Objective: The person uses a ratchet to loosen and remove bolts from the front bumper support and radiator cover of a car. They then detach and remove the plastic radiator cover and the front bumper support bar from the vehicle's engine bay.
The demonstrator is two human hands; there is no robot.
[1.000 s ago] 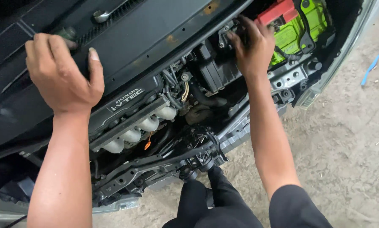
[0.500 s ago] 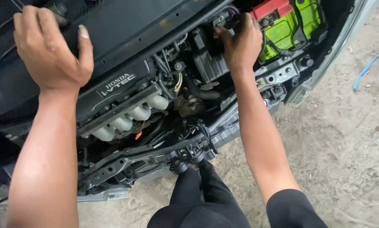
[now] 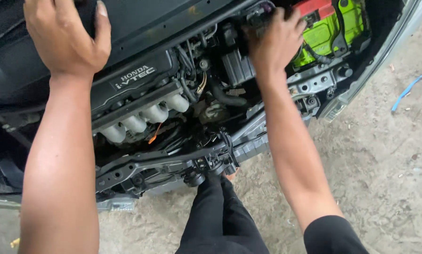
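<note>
I am leaning over an open car engine bay. My left hand point(image 3: 67, 40) grips the edge of a wide black plastic panel point(image 3: 164, 19) at the back of the bay, thumb hooked over it. My right hand point(image 3: 274, 42) is closed on a black part point(image 3: 260, 10) just left of the green battery point(image 3: 326, 28), which has a red terminal cover point(image 3: 314, 7). What the fingers hold is mostly hidden by the hand. Between my arms lie the black engine cover point(image 3: 135, 77) and pale intake runners point(image 3: 145, 115).
A black front crossmember point(image 3: 164, 164) runs across below the engine, with hoses and wiring point(image 3: 220, 94) above it. My black trouser leg point(image 3: 220, 211) stands against the car's front. The floor is rough concrete point(image 3: 385, 164) with a blue strip point(image 3: 408, 89) lying at the right.
Both hands stay on the same parts. They and the engine bay sit higher and further left in the view than a second ago, as my head has shifted.
</note>
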